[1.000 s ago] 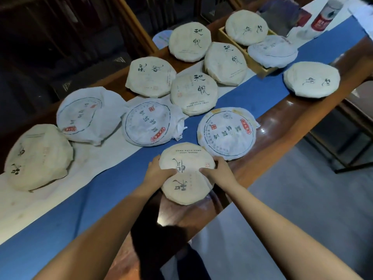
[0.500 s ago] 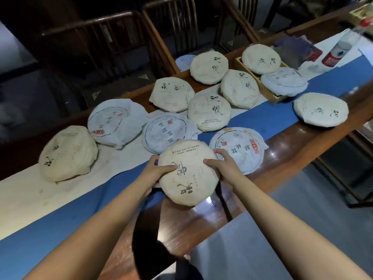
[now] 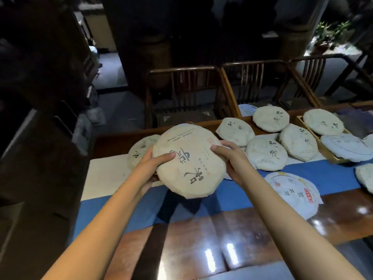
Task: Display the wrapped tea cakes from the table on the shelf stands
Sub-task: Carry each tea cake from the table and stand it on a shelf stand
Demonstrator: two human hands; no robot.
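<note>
I hold a round paper-wrapped tea cake (image 3: 189, 160) with black calligraphy above the table, tilted toward me. My left hand (image 3: 149, 168) grips its left edge, thumb on top. Its right edge is gripped by my right hand (image 3: 232, 160), thumb on the face. Several other wrapped tea cakes lie on the wooden table (image 3: 232, 239): one (image 3: 139, 150) partly hidden behind the held cake, one (image 3: 266, 154) to the right, one (image 3: 294, 197) with a red seal near the front. No shelf stand shows clearly.
A blue and white runner (image 3: 232, 195) covers the table. A shallow wooden tray (image 3: 333, 156) at the far right holds two cakes. Wooden chairs (image 3: 181, 93) stand behind the table. Dark furniture (image 3: 40, 138) fills the left side.
Both hands have lifted the tea cake off the table edge and raised it. My view has swung left and up, showing the chairs and the dark furniture.
</note>
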